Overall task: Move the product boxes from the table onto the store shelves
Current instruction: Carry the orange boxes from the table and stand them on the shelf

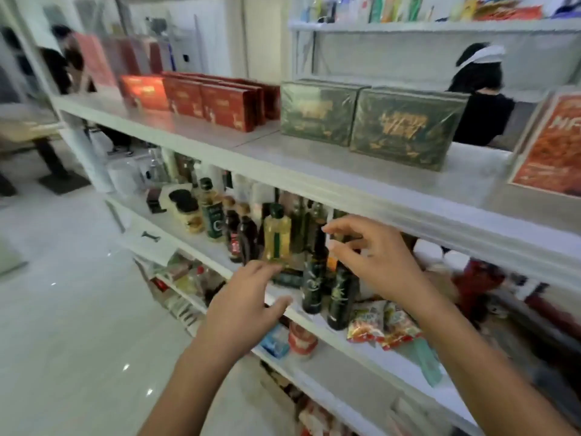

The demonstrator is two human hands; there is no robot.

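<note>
Standing far left on upper shelf (283,166): red boxes (217,105), three fronts showing, more behind. Left hand (248,297) below, at bottle shelf, fingers loosely spread, holding nothing. Right hand (377,259) higher, fingers half-curled, also empty, above two dark bottles (327,294). Green boxes (371,121), two, above and beyond right hand, long axes along shelf edge; right hand nearer them.

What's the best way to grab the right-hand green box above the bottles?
Come from the front and above. The green box stands on its long edge with its top free, while its left end sits close to the neighbouring green box. Pinch across the narrow top edge, firmly, since its shiny wrap looks slippery.
</note>
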